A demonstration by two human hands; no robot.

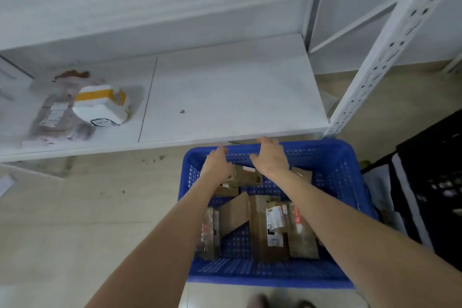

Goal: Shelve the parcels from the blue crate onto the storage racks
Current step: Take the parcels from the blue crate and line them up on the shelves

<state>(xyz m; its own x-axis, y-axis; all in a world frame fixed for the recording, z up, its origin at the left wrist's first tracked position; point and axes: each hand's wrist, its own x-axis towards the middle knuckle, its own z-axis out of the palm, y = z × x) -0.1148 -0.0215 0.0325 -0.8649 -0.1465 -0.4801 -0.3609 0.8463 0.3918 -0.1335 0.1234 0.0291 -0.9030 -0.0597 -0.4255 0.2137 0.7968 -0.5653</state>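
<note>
The blue crate (332, 170) stands on the floor in front of the white storage rack's low shelf (225, 87). Several brown cardboard parcels (272, 227) with white labels lie inside it. Both my arms reach over the crate to its far rim. My left hand (217, 163) has its fingers curled over that rim, above a small brown parcel (246, 176). My right hand (271, 157) grips the same rim further right, its fingertips close under the shelf's front edge and its thumb spread to the left.
On the shelf's left part lie a pinkish plastic-bagged parcel (56, 112) and a white and yellow box (101, 104). A perforated white rack post (375, 57) rises at the right. A black crate (432, 190) stands right of the blue one. Beige floor tiles (87, 207) stretch left.
</note>
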